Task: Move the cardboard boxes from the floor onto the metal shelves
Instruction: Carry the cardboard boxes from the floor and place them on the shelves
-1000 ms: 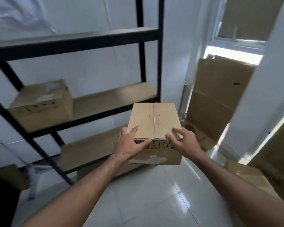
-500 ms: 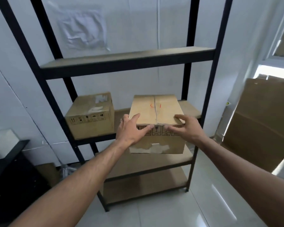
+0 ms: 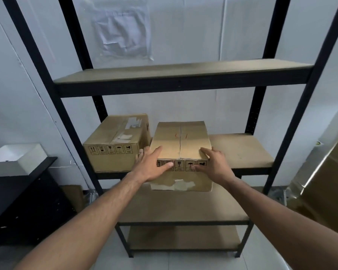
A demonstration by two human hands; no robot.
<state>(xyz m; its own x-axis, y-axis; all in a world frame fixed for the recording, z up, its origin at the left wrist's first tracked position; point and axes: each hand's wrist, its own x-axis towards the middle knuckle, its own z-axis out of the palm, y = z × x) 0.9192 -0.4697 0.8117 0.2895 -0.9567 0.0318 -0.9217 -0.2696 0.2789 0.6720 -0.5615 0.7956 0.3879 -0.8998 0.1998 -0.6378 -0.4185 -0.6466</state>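
I hold a closed cardboard box [image 3: 180, 145] with red marks on its lid at the front of the middle shelf [image 3: 242, 151] of a black metal rack. My left hand [image 3: 151, 165] grips its near left corner and my right hand [image 3: 213, 164] grips its near right corner. The box's near end overhangs the shelf front; whether its far end rests on the board I cannot tell. A second cardboard box [image 3: 115, 144] with torn tape stands on the same shelf, close to the left of the held one.
The rack has a bare upper shelf [image 3: 183, 73] and two lower shelves [image 3: 183, 207]. Large flattened cardboard [image 3: 324, 191] leans at the right. A black cabinet [image 3: 18, 201] with a white basin [image 3: 16, 156] stands at the left. A plastic sheet [image 3: 123, 30] hangs on the wall.
I have turned left to face the rack and brought the box forward and up to the middle shelf, beside the other box. Both hands keep the same grip.
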